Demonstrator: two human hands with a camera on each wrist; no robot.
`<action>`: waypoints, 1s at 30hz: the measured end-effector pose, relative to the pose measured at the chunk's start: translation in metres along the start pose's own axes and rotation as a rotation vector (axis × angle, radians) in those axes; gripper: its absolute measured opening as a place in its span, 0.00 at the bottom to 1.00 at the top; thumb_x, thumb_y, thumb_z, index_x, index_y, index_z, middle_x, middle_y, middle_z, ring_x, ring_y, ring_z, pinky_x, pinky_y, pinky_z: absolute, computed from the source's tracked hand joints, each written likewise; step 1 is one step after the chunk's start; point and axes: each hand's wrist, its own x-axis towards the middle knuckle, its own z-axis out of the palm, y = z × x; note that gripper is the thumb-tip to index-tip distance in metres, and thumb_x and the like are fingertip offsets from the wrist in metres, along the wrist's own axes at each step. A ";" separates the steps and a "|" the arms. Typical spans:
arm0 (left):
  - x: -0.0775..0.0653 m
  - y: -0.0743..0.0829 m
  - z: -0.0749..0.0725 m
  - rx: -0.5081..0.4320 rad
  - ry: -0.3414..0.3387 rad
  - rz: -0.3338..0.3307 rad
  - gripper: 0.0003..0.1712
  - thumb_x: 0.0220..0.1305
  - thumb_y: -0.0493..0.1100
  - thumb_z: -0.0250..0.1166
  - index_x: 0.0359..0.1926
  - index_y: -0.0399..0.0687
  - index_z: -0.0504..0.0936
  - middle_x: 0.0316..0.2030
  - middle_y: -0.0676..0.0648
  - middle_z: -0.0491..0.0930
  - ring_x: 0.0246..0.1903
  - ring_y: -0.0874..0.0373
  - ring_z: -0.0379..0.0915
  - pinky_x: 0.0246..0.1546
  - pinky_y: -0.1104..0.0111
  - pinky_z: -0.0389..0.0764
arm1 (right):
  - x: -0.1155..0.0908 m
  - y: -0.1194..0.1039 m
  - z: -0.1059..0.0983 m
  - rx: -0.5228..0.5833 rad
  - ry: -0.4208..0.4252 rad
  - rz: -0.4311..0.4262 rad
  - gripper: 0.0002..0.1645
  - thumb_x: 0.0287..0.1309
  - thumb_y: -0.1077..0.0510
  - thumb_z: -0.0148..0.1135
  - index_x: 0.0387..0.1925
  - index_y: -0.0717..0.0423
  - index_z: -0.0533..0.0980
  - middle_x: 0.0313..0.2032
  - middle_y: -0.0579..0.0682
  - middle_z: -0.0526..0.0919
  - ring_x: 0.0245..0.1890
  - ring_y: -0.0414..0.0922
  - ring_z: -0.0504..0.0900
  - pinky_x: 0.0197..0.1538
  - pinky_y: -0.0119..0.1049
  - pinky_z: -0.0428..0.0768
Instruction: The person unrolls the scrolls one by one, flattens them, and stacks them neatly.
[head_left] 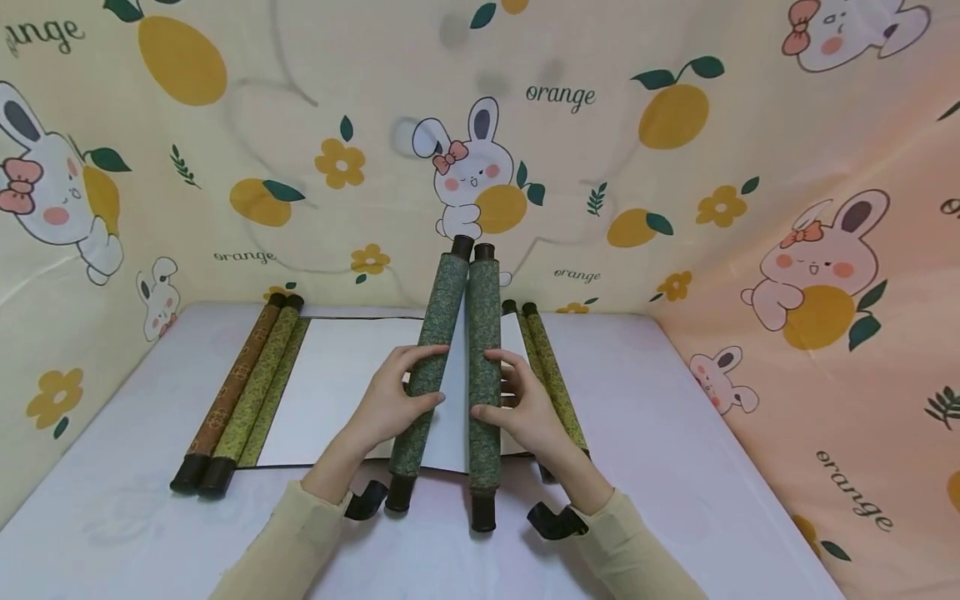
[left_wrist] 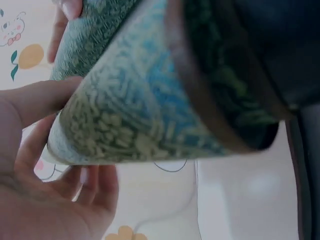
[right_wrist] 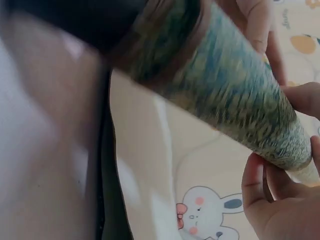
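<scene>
Two green patterned scroll rolls with dark end knobs are held side by side above the table, close at their far ends and wider apart at the near ends. My left hand grips the left green roll around its middle, thumb on the near side. The right green roll is held by my right hand the same way. White paper shows between the rolls. In the left wrist view, a roll's patterned end looms near the camera; the right wrist view shows a similar, blurred roll.
Under the hands a white sheet lies on the pale table. At its left are a brown roll and a yellow-green roll; at its right, another yellow-green roll. A printed cloth backdrop rises behind.
</scene>
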 end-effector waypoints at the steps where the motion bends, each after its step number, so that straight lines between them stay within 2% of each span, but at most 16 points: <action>1: 0.000 -0.001 -0.002 -0.002 0.002 0.000 0.36 0.54 0.38 0.70 0.62 0.67 0.71 0.59 0.49 0.66 0.53 0.51 0.61 0.44 0.58 0.72 | 0.001 0.001 -0.001 0.009 -0.003 -0.015 0.45 0.50 0.71 0.66 0.67 0.51 0.59 0.54 0.63 0.73 0.46 0.55 0.76 0.44 0.46 0.77; 3: 0.001 -0.003 -0.004 -0.016 0.001 0.000 0.35 0.55 0.37 0.69 0.62 0.67 0.71 0.59 0.51 0.67 0.52 0.51 0.61 0.41 0.60 0.71 | 0.002 0.006 -0.003 0.021 -0.005 -0.047 0.45 0.50 0.73 0.65 0.68 0.51 0.58 0.53 0.64 0.74 0.46 0.55 0.77 0.45 0.47 0.76; 7: 0.000 -0.005 -0.010 -0.071 -0.024 -0.012 0.35 0.57 0.35 0.67 0.63 0.65 0.69 0.62 0.54 0.65 0.53 0.50 0.63 0.42 0.59 0.72 | 0.006 0.018 -0.008 0.029 -0.011 -0.086 0.48 0.50 0.74 0.63 0.70 0.45 0.57 0.58 0.61 0.72 0.49 0.54 0.76 0.46 0.45 0.76; 13: 0.000 -0.006 -0.018 -0.172 -0.035 -0.084 0.34 0.57 0.33 0.60 0.63 0.64 0.66 0.62 0.49 0.61 0.50 0.43 0.64 0.34 0.59 0.75 | 0.007 0.023 -0.016 0.062 -0.008 -0.076 0.47 0.50 0.76 0.55 0.68 0.37 0.62 0.66 0.51 0.63 0.50 0.55 0.75 0.40 0.43 0.76; 15: 0.000 -0.007 -0.021 -0.189 -0.040 -0.104 0.34 0.57 0.33 0.59 0.63 0.64 0.66 0.63 0.48 0.60 0.50 0.42 0.63 0.33 0.60 0.75 | 0.007 0.023 -0.018 0.055 -0.009 -0.063 0.46 0.50 0.76 0.52 0.67 0.37 0.63 0.67 0.48 0.61 0.48 0.53 0.75 0.36 0.40 0.73; 16: 0.000 -0.007 -0.023 -0.191 -0.045 -0.109 0.34 0.58 0.33 0.58 0.63 0.64 0.66 0.64 0.47 0.59 0.50 0.42 0.64 0.33 0.60 0.75 | 0.007 0.023 -0.019 0.039 -0.008 -0.058 0.46 0.50 0.76 0.51 0.67 0.37 0.63 0.67 0.46 0.61 0.51 0.50 0.73 0.36 0.39 0.72; 20: -0.001 -0.006 -0.030 -0.160 -0.075 -0.113 0.36 0.57 0.32 0.56 0.65 0.67 0.67 0.67 0.51 0.58 0.52 0.44 0.62 0.36 0.59 0.72 | 0.007 0.022 -0.023 0.007 -0.011 -0.027 0.47 0.50 0.77 0.47 0.67 0.36 0.64 0.69 0.41 0.58 0.36 0.47 0.71 0.27 0.36 0.65; 23: -0.001 -0.005 -0.032 -0.121 -0.091 -0.099 0.38 0.55 0.32 0.56 0.64 0.71 0.67 0.66 0.54 0.58 0.57 0.48 0.60 0.44 0.56 0.69 | 0.007 0.021 -0.024 0.027 -0.023 -0.003 0.47 0.49 0.77 0.47 0.67 0.36 0.64 0.70 0.40 0.57 0.30 0.48 0.68 0.25 0.35 0.63; 27: -0.001 -0.007 -0.032 -0.093 -0.087 -0.053 0.37 0.56 0.32 0.59 0.63 0.70 0.69 0.63 0.52 0.61 0.61 0.53 0.57 0.54 0.52 0.63 | 0.007 0.018 -0.024 0.059 -0.030 0.034 0.43 0.54 0.74 0.53 0.67 0.36 0.65 0.70 0.41 0.56 0.41 0.51 0.74 0.34 0.36 0.71; 30: 0.000 -0.009 -0.031 -0.081 -0.070 -0.034 0.35 0.57 0.35 0.65 0.63 0.69 0.70 0.62 0.51 0.63 0.61 0.53 0.58 0.56 0.50 0.62 | 0.006 0.013 -0.023 0.048 -0.014 0.059 0.40 0.56 0.70 0.61 0.65 0.36 0.66 0.69 0.42 0.56 0.49 0.53 0.74 0.39 0.40 0.75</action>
